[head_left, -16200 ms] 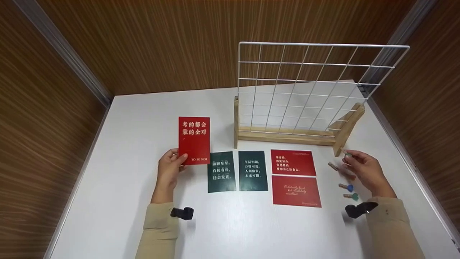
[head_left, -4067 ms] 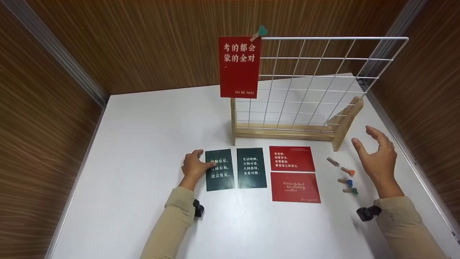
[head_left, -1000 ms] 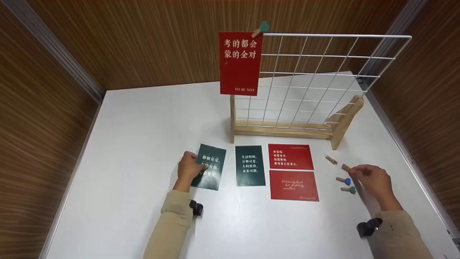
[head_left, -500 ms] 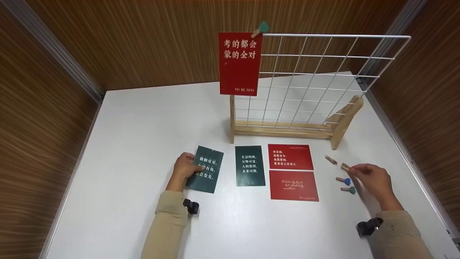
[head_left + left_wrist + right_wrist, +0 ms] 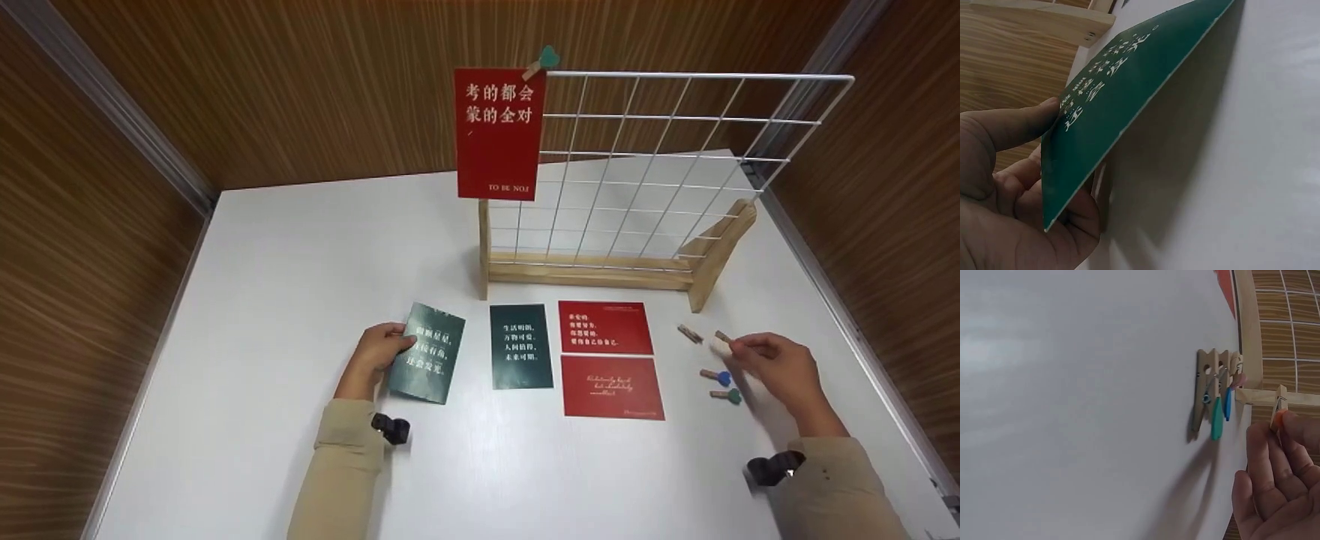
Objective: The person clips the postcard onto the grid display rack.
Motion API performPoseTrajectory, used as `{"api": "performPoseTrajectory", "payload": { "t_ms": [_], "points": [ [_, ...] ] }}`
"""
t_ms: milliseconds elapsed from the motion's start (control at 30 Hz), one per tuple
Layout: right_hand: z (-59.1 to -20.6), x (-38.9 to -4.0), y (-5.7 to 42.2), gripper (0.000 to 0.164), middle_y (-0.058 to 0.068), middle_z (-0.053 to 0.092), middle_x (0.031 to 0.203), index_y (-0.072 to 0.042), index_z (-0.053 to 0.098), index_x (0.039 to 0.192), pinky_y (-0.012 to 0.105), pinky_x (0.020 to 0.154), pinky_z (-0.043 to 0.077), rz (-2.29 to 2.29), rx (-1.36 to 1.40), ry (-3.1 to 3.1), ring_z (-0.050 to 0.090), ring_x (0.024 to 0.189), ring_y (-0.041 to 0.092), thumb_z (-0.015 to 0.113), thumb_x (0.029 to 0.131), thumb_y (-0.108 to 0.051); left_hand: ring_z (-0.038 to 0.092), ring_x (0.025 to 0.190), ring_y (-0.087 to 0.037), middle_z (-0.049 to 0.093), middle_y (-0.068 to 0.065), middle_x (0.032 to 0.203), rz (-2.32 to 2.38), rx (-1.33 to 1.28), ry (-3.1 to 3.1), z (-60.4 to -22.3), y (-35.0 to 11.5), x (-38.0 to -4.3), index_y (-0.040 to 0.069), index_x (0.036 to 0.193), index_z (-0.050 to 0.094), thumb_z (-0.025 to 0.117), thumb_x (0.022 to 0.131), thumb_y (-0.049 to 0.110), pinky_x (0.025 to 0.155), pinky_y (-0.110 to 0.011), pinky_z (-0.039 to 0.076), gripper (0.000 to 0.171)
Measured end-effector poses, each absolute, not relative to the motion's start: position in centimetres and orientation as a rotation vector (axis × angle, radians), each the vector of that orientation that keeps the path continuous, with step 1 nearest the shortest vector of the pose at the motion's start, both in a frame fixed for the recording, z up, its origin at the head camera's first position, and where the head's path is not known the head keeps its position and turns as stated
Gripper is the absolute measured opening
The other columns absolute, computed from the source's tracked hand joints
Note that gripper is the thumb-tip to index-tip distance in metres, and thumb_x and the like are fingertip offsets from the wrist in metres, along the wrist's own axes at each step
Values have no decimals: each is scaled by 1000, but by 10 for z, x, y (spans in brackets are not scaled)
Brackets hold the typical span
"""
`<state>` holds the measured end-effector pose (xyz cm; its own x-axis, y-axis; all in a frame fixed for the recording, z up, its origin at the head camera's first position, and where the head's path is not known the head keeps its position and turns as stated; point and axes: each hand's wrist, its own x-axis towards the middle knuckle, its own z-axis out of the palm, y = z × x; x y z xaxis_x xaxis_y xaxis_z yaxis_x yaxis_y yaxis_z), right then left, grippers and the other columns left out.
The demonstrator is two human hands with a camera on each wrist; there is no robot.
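Observation:
My left hand (image 5: 373, 352) pinches a dark green card (image 5: 429, 356) with pale Chinese lettering by its left side, thumb on the printed face. In the left wrist view the same card (image 5: 1129, 90) slants up off the white surface, with fingers curled behind it. On the right, my right hand (image 5: 780, 369) pinches a small wooden clothespin (image 5: 721, 337) between thumb and fingertips. The right wrist view shows that clothespin's orange end (image 5: 1279, 418) at the thumb, held above the table. Below it lie a blue-heart clothespin (image 5: 716, 376) and a green-heart clothespin (image 5: 726, 395).
A white wire grid (image 5: 637, 116) stands in a wooden base (image 5: 592, 274). A red card (image 5: 496, 154) hangs at its top left under a green-heart clothespin (image 5: 543, 61). On the table lie another green card (image 5: 521, 371), two red cards (image 5: 611, 405) and another clothespin (image 5: 690, 334).
The red card once in my left hand now hangs clipped on the grid. My left hand has drawn the green card leftward and raised it; my right hand has picked up the orange clothespin.

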<state>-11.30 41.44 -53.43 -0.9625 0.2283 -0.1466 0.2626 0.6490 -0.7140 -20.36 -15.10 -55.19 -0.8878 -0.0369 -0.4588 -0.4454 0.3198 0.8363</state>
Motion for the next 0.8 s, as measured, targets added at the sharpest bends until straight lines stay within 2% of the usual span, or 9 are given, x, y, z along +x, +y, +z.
{"api": "performPoseTrajectory", "payload": {
  "t_ms": [67, 133, 233, 333, 467, 600, 800],
  "points": [
    [-532, -114, 414, 50, 7, 70, 96, 4, 60, 114, 21, 76, 44, -1298, 405, 2810, 59, 88, 1, 63, 91, -40, 58, 94, -24, 58, -20, 114, 1607, -461, 2211, -550, -152, -203, -7, 125, 55, 61, 92, 7, 80, -35, 49, 37],
    [-530, -116, 413, 45, -2, 70, 92, 5, 59, 113, 12, 73, 44, -1386, 381, 2796, 58, 81, -7, 64, 92, -34, 58, 85, -19, 60, -16, 106, 1630, -484, 2186, -547, -154, -203, -5, 122, 57, 60, 92, 7, 73, -31, 49, 32],
    [-528, -117, 412, 39, -9, 67, 90, 5, 58, 112, 10, 70, 46, -1496, 352, 2776, 59, 81, -6, 63, 93, -28, 56, 74, -15, 59, -10, 93, 1661, -497, 2160, -541, -156, -204, -3, 116, 60, 60, 92, 6, 64, -28, 47, 26],
    [-524, -120, 412, 33, -13, 64, 92, 2, 58, 111, 12, 71, 47, -1586, 331, 2757, 59, 83, -4, 61, 94, -27, 53, 69, -13, 58, -7, 87, 1671, -483, 2164, -533, -157, -205, -2, 113, 60, 60, 91, 7, 61, -28, 43, 23],
    [-517, -125, 413, 25, -11, 63, 94, 0, 57, 110, 13, 73, 49, -1893, 293, 2601, 60, 85, 1, 59, 96, -20, 54, 72, -14, 60, -6, 88, 1698, -453, 2160, -520, -154, -207, 1, 111, 60, 61, 91, 8, 62, -29, 43, 22],
    [-509, -128, 413, 16, -3, 61, 96, -1, 59, 108, 15, 75, 50, -2226, 234, 2372, 59, 84, 7, 58, 96, -12, 60, 77, -15, 64, -7, 90, 1747, -415, 2150, -506, -149, -210, 1, 107, 60, 61, 91, 7, 64, -29, 47, 18],
    [-497, -132, 412, 14, 2, 58, 98, -8, 62, 108, 15, 75, 50, -2350, 244, 2301, 56, 86, 10, 58, 95, -13, 64, 76, -16, 66, -7, 87, 1791, -353, 2166, -485, -139, -214, 2, 104, 60, 62, 91, 6, 63, -28, 51, 14]
  ]
}}
